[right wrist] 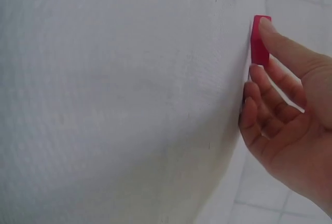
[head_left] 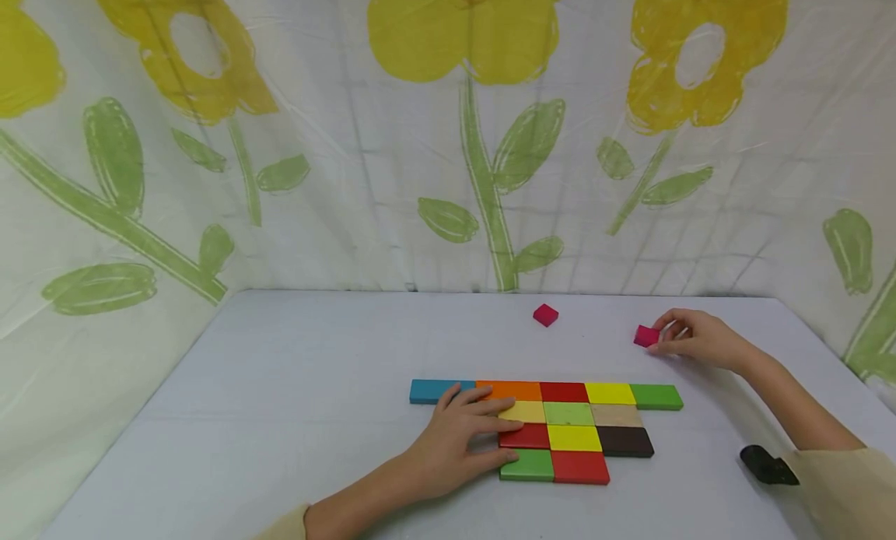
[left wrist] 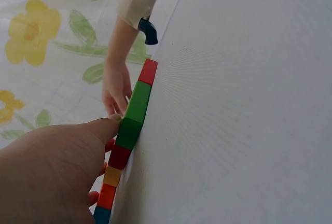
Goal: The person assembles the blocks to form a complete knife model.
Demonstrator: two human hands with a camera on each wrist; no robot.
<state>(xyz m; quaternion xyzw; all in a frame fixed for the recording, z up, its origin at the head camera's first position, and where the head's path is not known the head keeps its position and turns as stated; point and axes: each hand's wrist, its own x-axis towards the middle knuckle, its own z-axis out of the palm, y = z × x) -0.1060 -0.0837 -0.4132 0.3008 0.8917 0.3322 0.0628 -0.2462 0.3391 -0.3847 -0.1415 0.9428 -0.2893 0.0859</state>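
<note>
My right hand (head_left: 703, 339) pinches a small pink block (head_left: 646, 336) between thumb and fingertips at the table's back right. In the right wrist view the thumb lies over the face of this pink block (right wrist: 260, 42). My left hand (head_left: 455, 445) rests with fingers spread along the left side of a flat group of coloured blocks (head_left: 574, 439). Its fingertips touch the pale yellow, red and green blocks, and partly cover the blue block (head_left: 441, 391) and the orange one. From the left wrist view, the thumb is at the edge of a green block (left wrist: 136, 105).
A second pink block (head_left: 545, 315) lies near the back of the white table (head_left: 315, 369). The group's rows shorten towards me, ending in a green and a red block (head_left: 581, 468). Behind the table hangs a flower-printed cloth (head_left: 336, 190). A black device (head_left: 768, 465) sits at my right sleeve.
</note>
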